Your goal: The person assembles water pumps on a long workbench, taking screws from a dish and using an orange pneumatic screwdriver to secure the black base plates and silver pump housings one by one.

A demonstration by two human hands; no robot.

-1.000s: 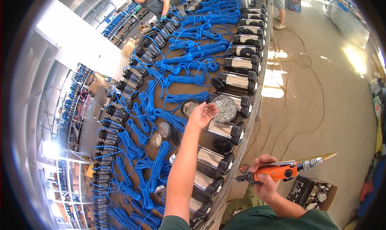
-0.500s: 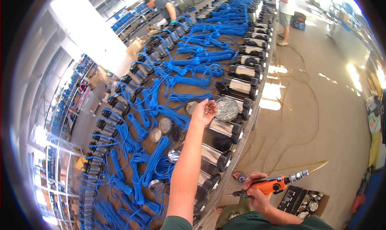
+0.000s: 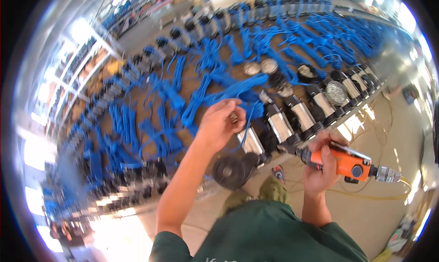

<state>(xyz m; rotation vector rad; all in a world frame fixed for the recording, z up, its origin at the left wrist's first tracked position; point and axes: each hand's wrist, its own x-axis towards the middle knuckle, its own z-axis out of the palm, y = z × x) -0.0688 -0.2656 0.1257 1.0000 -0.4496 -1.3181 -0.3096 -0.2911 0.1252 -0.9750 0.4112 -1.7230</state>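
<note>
Nearest is the person's dark green cloth shirt (image 3: 256, 230), pale lettering cut off at its lower edge. The right hand (image 3: 321, 170) grips a smooth orange power driver (image 3: 352, 167) beside the bench's near edge, its ribbed metal coupling joined to a yellow hose (image 3: 388, 197); whether its dark tip touches anything is unclear. The left hand (image 3: 218, 127) has its fingers curled around small metal pieces (image 3: 233, 117), blocking some looped blue cables (image 3: 196, 99). A matte black disc-shaped part (image 3: 228, 171) sits below, near shiny silver cylinders (image 3: 280, 127). Farther right rests a round heap of metal bits (image 3: 337, 93); beyond, a white rack (image 3: 87, 72).
</note>
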